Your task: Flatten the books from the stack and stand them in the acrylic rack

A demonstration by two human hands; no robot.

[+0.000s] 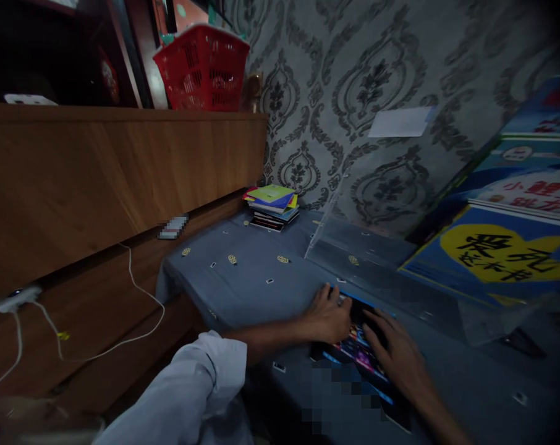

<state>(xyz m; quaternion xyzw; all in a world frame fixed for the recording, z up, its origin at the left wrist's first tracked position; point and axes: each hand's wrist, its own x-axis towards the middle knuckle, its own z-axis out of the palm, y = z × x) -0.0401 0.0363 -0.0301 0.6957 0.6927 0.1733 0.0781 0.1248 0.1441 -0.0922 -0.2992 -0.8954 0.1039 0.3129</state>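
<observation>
Half-covered book on dim cloth

The book lies on the blue-grey cloth, its print too dark to read; a pixelated patch blurs its near edge. The left hand, fingers bent, hides much of the left end; the right hand, thumb spread from straighter fingers, covers part of the right side. Whether these 2 hands grip or merely touch, I cannot tell. The frame cuts off the right forearm. A clear panel beyond barely shows against the wallpaper.

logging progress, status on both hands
Left hand, right hand: both on black, blue-edged rectangular item. Grip unclear. Transparent plastic panel beyond, apart from hands.
</observation>
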